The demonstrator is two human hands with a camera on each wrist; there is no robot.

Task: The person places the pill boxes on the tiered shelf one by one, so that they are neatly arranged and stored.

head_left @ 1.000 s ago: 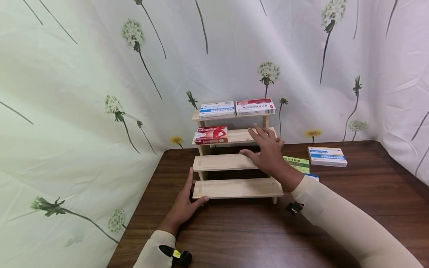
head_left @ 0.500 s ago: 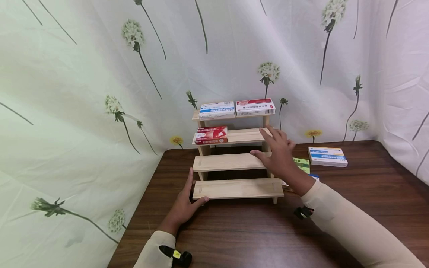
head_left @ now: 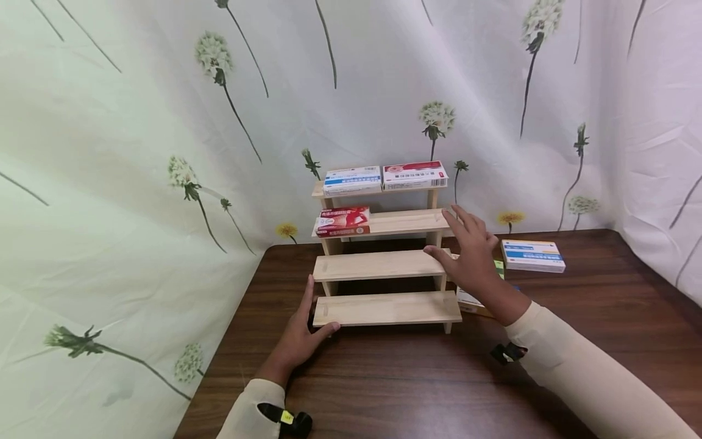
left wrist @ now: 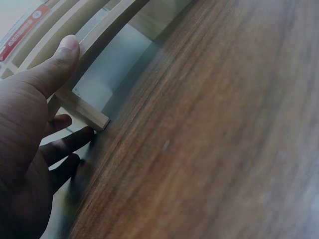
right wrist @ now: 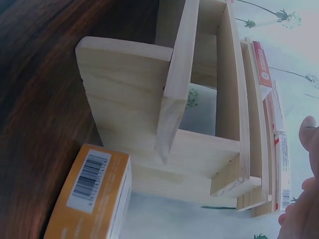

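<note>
A stepped wooden stand (head_left: pixel 384 265) stands on the table with its steps rising toward the back. My left hand (head_left: pixel 296 338) is at its front left corner, thumb at the lowest step's front edge and index finger stretched along the side. In the left wrist view the thumb (left wrist: pixel 62 59) lies against the plank. My right hand (head_left: pixel 471 259) is beside the stand's right end, fingers spread, holding nothing. The top step carries a blue-and-white medicine box (head_left: pixel 352 180) and a red-and-white medicine box (head_left: pixel 415 175). A red medicine box (head_left: pixel 343 221) lies on the step below, at its left.
Right of the stand, a blue-and-white medicine box (head_left: pixel 532 255) lies on the brown table (head_left: pixel 378 384). A green box (head_left: pixel 499 269) and an orange-and-white box (right wrist: pixel 87 199) are close to the stand's right side, partly hidden by my right arm. A dandelion-print curtain (head_left: pixel 373 73) hangs behind.
My right hand has moved right, from over the stand's steps to its right end, uncovering more of them. The left hand and the boxes have stayed in place.
</note>
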